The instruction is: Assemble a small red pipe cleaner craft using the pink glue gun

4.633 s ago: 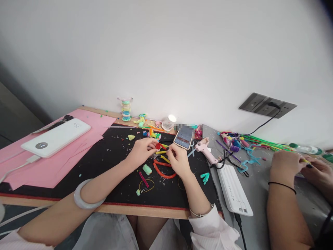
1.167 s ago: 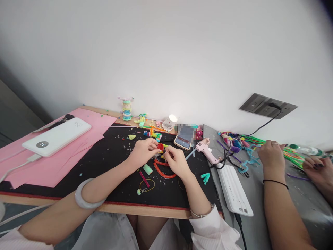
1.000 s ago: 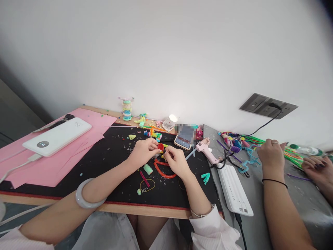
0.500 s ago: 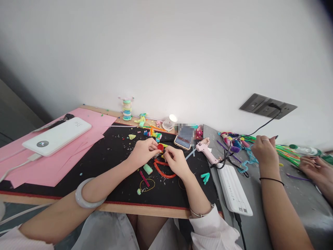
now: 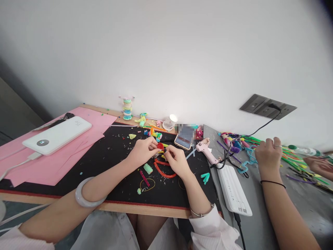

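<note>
red piece (image 5: 160, 146) | left hand (image 5: 143, 150): pinching it | right hand (image 5: 176, 159): fingers curled, hold unclear

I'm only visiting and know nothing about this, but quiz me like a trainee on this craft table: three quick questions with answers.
1. Which colour is the small piece at the fingertips of the person's left hand?
A) blue
B) red
C) purple

2. True or false: the thick pale bangle is on the person's right arm.

3. Fill in the blank: the white power bank on the left side of the picture lies on ____ paper.

Key
1. B
2. False; the thick pale bangle is on the left arm.
3. pink
</note>
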